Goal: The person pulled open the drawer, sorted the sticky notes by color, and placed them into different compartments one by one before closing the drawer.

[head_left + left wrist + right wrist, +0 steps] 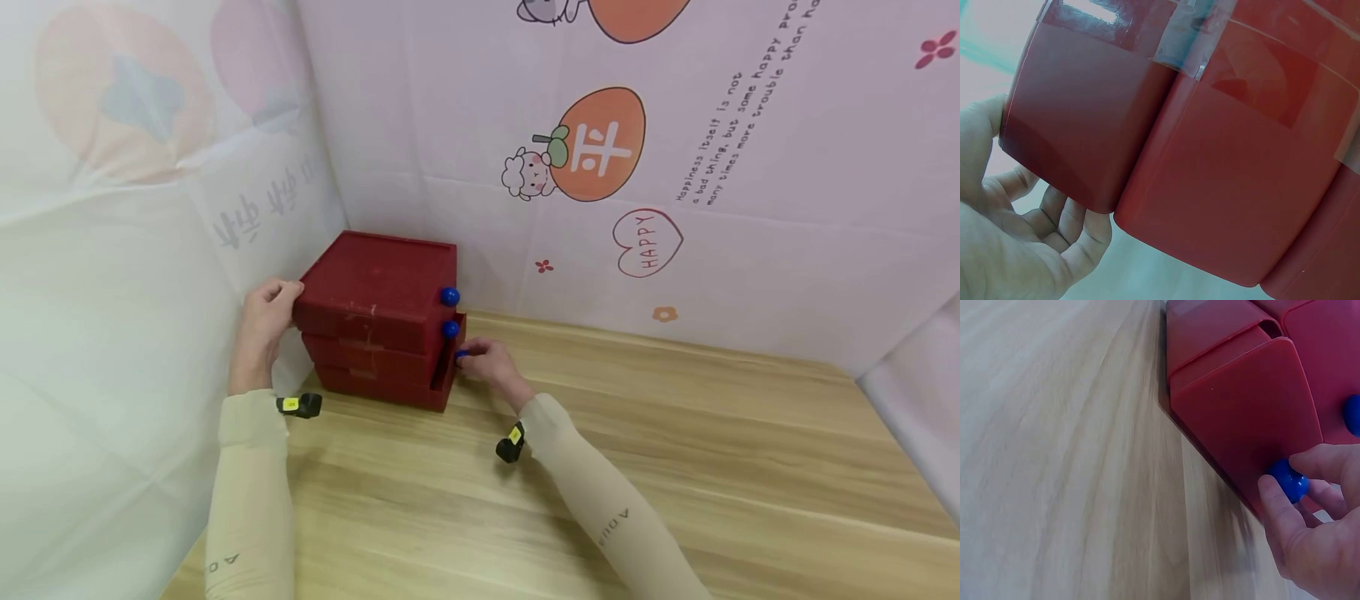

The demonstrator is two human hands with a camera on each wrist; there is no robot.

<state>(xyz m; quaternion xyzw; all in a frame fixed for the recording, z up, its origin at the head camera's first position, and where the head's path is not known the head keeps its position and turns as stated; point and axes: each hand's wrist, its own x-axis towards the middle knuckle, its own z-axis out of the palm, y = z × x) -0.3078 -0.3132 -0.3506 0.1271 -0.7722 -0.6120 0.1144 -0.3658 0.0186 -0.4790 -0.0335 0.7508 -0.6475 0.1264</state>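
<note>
A red three-drawer cabinet (375, 283) stands at the back left of the table, its drawer fronts facing right. Its bottom drawer (1241, 406) is pulled partly out, while the two above look closed. My right hand (489, 365) pinches that drawer's blue knob (1289, 481) between thumb and fingers. At the cabinet's left end, my left hand (264, 325) grips the top tier, thumb on one side and curled fingers (1094, 234) at the edge. Two more blue knobs, the top one (450, 297) and the middle one (450, 329), sit above the right hand.
White printed cloth (480, 167) hangs behind and to the left, close to the cabinet. The wooden table (637, 433) stretches away to the right. Clear tape (1188, 37) spans the seams between the cabinet's tiers. A small black camera (512, 443) is on the right wrist.
</note>
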